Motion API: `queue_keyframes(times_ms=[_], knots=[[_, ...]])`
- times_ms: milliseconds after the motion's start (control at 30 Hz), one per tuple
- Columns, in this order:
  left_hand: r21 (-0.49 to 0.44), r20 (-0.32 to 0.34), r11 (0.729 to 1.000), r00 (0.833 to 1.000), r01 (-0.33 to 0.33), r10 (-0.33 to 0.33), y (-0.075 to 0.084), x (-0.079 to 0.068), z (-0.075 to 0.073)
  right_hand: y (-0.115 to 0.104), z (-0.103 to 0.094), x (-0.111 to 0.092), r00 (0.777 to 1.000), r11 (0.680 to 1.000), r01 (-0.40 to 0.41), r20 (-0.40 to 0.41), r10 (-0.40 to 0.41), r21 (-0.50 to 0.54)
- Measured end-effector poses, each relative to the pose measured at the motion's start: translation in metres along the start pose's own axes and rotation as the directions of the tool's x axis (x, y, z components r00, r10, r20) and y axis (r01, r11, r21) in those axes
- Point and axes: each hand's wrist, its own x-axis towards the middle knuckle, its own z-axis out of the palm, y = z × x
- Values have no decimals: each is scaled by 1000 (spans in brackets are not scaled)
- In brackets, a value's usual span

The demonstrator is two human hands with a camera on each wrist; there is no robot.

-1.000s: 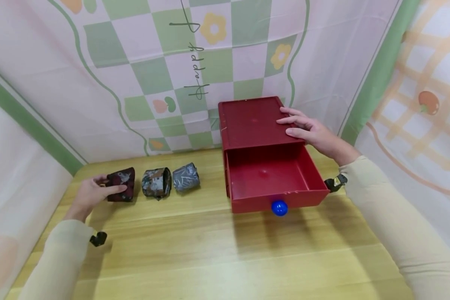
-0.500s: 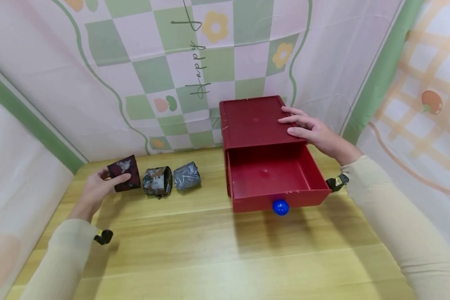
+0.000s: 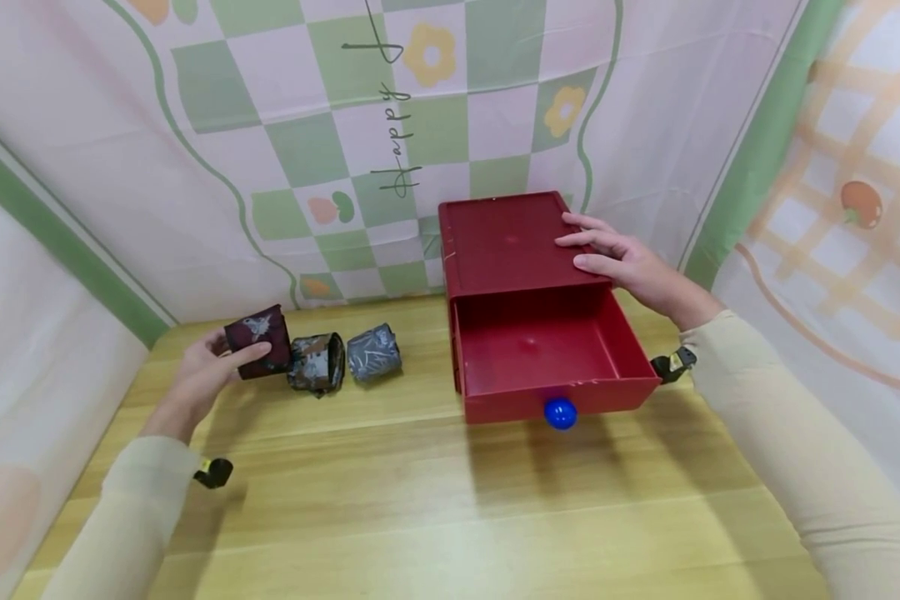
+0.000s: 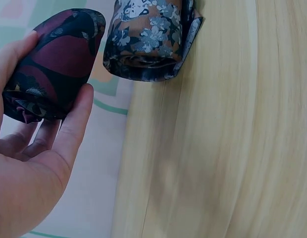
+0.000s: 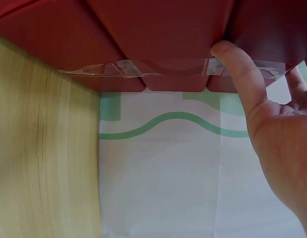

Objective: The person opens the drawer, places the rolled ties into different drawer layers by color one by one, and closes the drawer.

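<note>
In the head view, my left hand [image 3: 208, 367] grips a rolled-up dark maroon patterned cloth [image 3: 258, 340], thumb on the near side. The left wrist view shows this maroon roll [image 4: 59, 59] pinched between thumb and fingers, tilted. Just right of it, a brown-and-grey floral cloth roll [image 3: 317, 363] lies on the table, its edge overlapped by the maroon one in the head view. Beyond that sits a grey patterned cloth roll [image 3: 373, 353]. My right hand [image 3: 626, 265] rests on the right edge of a red drawer box [image 3: 506, 242], fingers spread on its top.
The box's red drawer [image 3: 532, 358] is pulled out toward me, with nothing inside, and has a round blue knob [image 3: 561, 413] on its front. Clear tape [image 5: 143, 68] runs along the box's side. A patterned curtain [image 3: 375, 167] hangs behind the wooden table [image 3: 390, 500].
My left hand has raised the maroon cloth roll from its spot at the left and carried it rightward, up to the floral roll. The right hand stays on the box.
</note>
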Motion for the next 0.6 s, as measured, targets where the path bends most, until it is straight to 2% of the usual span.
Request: queue_keyframes(times_ms=[467, 600], knots=[[-17, 44, 1000, 999, -16, 17, 9, -2, 9, 2, -1, -1, 1000, 1000, 1, 4, -1, -20], [-49, 50, 998, 998, -30, 33, 14, -2, 13, 1, 0, 0, 1000, 1000, 0, 1, 0, -13]])
